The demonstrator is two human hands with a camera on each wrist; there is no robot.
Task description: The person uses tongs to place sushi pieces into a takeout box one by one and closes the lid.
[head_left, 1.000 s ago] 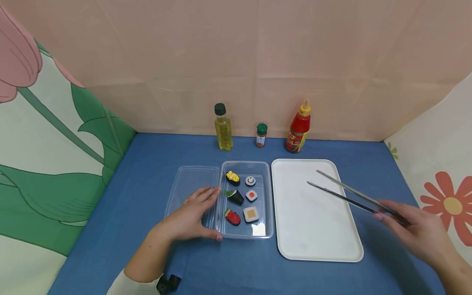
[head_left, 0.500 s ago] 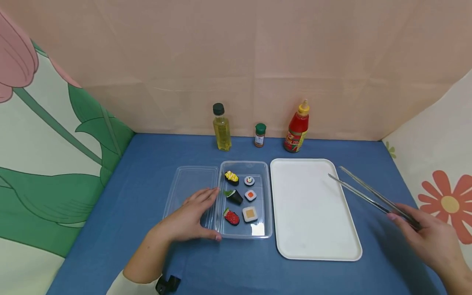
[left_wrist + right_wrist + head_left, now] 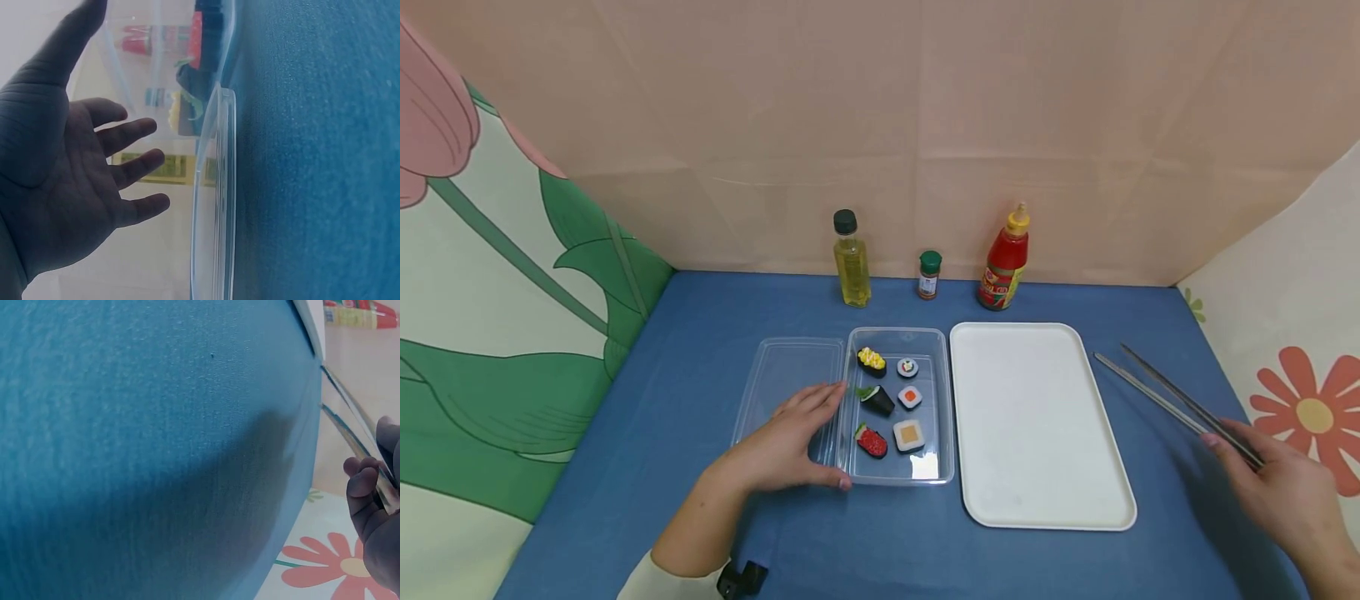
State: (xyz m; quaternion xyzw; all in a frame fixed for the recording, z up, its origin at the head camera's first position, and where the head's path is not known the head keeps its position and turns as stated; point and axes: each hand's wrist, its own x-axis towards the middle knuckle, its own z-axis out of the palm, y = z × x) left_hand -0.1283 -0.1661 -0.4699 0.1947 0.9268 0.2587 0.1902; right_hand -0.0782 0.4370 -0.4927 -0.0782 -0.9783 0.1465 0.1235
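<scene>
My left hand is spread at the left side of a clear plastic box, thumb and fingertips by its edge; the left wrist view shows its fingers apart. Inside the box lie several sushi pieces, among them a corn-topped one, a dark cone roll, a red-topped one and a square white one. Over at the right, my right hand grips metal tongs. Their two arms stand apart with nothing between the tips, just right of a white tray.
The box's clear lid lies flat on the blue cloth at the left, partly under my hand. Along the back stand an oil bottle, a small green-capped jar and a red sauce bottle. A flowered panel borders the right.
My right hand has moved right with the tongs, whose tips have gone from above the tray to beside its right edge. The left hand and the sushi pieces stay put.
</scene>
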